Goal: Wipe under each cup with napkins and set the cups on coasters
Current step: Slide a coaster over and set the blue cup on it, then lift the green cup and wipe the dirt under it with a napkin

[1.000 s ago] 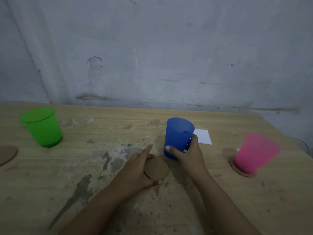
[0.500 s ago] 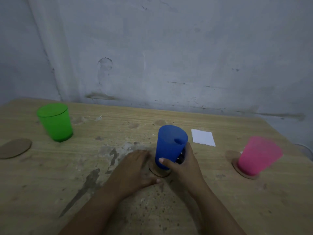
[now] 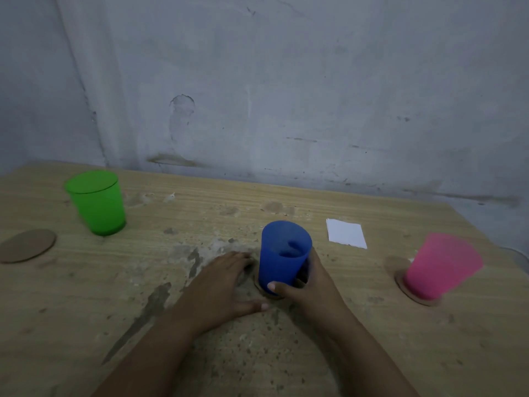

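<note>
A blue cup (image 3: 282, 253) stands upright on a brown round coaster (image 3: 264, 290) in the middle of the wooden table. My right hand (image 3: 310, 285) is wrapped around the cup's lower part. My left hand (image 3: 221, 282) lies flat on the table just left of the coaster, thumb by its front edge. At the right, a pink cup (image 3: 440, 266) sits on its own coaster (image 3: 415, 296). A green cup (image 3: 97, 202) stands directly on the table at the left, with a bare coaster (image 3: 27, 245) near it. A white napkin (image 3: 346, 233) lies behind the blue cup.
The table (image 3: 286, 353) is stained and pitted, with dark marks left of my hands. A grey wall (image 3: 286, 96) runs along its far edge. The table's right edge falls away behind the pink cup.
The blue cup went from the table beside the coaster onto the coaster. My left hand, which gripped the coaster, now lies flat beside it. The camera view shifted left.
</note>
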Motion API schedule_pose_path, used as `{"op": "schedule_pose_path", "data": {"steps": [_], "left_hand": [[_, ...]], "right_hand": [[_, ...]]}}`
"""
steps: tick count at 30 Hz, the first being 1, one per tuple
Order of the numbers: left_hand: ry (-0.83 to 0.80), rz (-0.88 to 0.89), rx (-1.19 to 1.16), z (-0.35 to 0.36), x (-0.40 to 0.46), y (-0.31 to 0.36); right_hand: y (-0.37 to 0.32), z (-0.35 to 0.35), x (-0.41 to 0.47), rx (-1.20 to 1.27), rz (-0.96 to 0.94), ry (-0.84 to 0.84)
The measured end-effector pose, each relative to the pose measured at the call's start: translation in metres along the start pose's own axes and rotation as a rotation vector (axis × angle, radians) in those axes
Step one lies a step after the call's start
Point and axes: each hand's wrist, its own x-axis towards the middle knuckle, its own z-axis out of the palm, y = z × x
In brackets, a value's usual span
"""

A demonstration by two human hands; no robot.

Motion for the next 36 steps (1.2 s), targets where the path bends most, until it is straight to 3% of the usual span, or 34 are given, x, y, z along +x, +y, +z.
{"op": "schedule_pose_path", "data": {"steps": [5, 11, 15, 17, 25, 31, 36], "left_hand": [[-0.01, 0.01, -0.043, 0.0, 0.0, -0.001], [-0.007, -0.002, -0.091, -0.001, 0.0, 0.0], [-0.017, -0.027, -0.124, -0.002, 0.0, 0.001], [-0.029, -0.041, -0.143, -0.003, 0.0, 0.001], [-0.062, -0.1, -0.187, -0.009, -0.006, 0.006], [0.002, -0.159, -0.251, -0.013, -0.02, 0.003], [0.135, -0.185, -0.264, -0.023, -0.044, 0.011]], "right_hand": [[-0.008, -0.04, 0.01, -0.176, -0.043, -0.203], [0.026, -0.091, 0.062, -0.637, 0.027, 0.224], [0.049, -0.094, 0.081, -1.042, 0.205, 0.142], [0.054, -0.088, 0.081, -1.11, 0.294, 0.063], [0.045, -0.076, 0.067, -0.923, 0.234, 0.199], [0.006, -0.073, 0.02, -0.568, 0.096, 0.472], [-0.026, -0.071, -0.028, -0.398, 0.039, 0.381]]}}
